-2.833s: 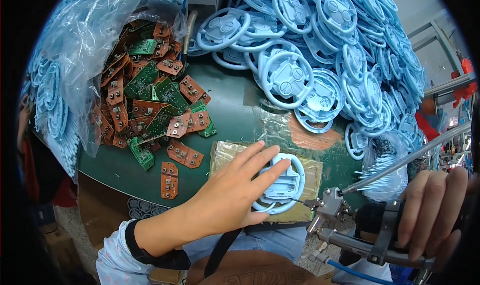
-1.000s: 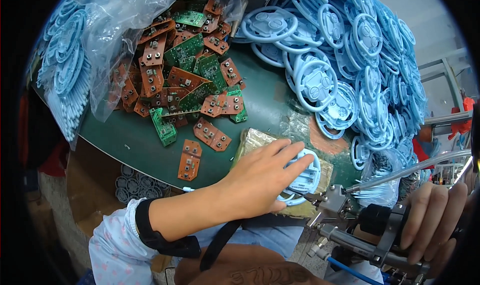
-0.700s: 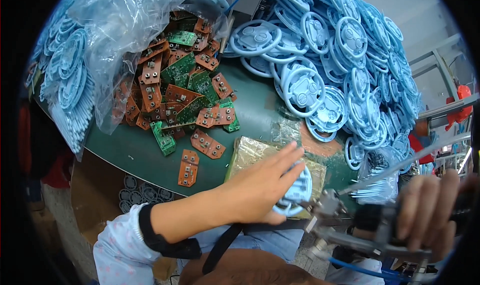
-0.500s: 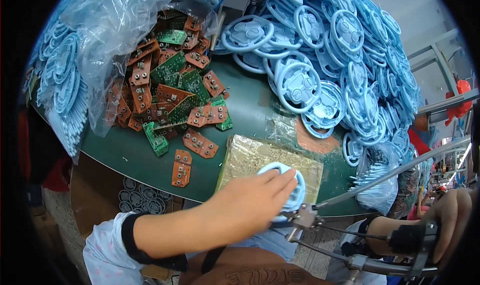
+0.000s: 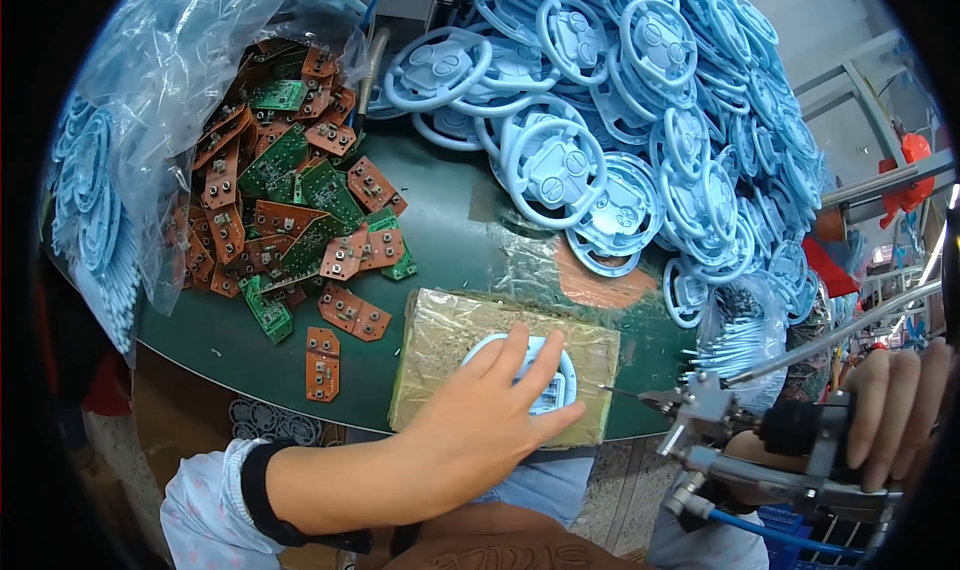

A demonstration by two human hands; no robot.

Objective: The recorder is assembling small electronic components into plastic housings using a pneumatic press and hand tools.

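My left hand grips a light-blue toy steering wheel on a tape-wrapped block. Its fingers reach over the wheel's face, and the thumb lies by the right side. Part of the wheel is hidden under the palm. At the right, my right hand wraps round the black body of a power screwdriver with a metal head. The thin bit points left towards the wheel, apart from it.
Orange and green circuit boards lie heaped at the left beside a clear plastic bag. More blue steering wheels are piled high at the back right. The green table curves along its front edge. A metal rod slants in from the right.
The screwdriver has drawn back to the right, away from the steering wheel. My left hand has shifted the wheel further onto the block, its fingers now more spread. The whole view has shifted.
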